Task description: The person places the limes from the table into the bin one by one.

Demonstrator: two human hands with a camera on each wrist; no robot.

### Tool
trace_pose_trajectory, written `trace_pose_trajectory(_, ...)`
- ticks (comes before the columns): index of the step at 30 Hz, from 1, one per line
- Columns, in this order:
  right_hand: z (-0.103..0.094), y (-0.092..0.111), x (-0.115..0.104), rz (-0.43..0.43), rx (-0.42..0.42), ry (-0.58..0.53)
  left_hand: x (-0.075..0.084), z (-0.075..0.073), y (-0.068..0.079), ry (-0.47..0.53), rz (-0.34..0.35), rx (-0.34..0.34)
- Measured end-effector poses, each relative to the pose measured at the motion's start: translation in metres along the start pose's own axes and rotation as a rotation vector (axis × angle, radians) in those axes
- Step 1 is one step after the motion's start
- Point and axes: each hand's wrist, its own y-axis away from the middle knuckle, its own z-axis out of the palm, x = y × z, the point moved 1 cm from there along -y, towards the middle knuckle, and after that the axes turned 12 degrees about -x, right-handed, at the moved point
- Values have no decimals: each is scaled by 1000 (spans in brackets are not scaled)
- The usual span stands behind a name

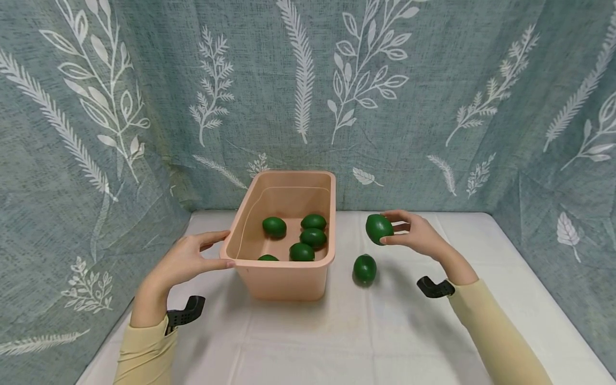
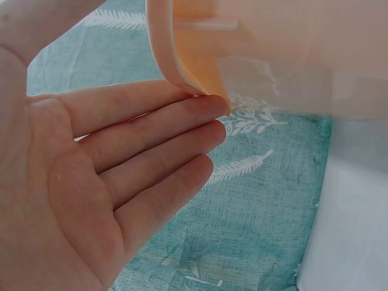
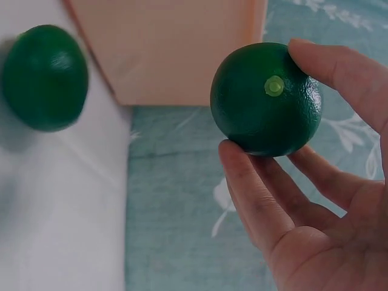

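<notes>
My right hand (image 1: 421,234) pinches a dark green lime (image 1: 379,229) between thumb and fingertips, held above the table to the right of a peach plastic bin (image 1: 289,280). In the right wrist view the pale stem end of the held lime (image 3: 267,100) shows. A second lime (image 1: 364,269) lies on the table below it, close to the bin. My left hand (image 1: 185,259) is at the bin's front left corner, its straight fingers (image 2: 163,115) touching the rim and its thumb against the front. Several limes (image 1: 313,237) lie inside the bin, one partly hidden by the front wall.
A white cloth (image 1: 298,342) covers the table. Teal fabric with white leaf prints (image 1: 269,107) hangs behind and on both sides. Each wrist wears a black camera mount, such as the right one (image 1: 434,287).
</notes>
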Motion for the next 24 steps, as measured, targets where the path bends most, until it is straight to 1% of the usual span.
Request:
trace_pose_trajectory(8,-6,-16,-32,-59,-26,22,1,0,1,11,4,-1)
trace_pose_trajectory(14,-8,-28,-62,-108,-38,33,1,1,2,6,-4,-7)
trace_pose_trajectory(19,-7,-39,-87,-141,-63,62,2,2,4,7,-11,-10)
trace_pose_trajectory(24,-2,-50,-106,-170,-102,107,2,2,5,-1,-11,-10)
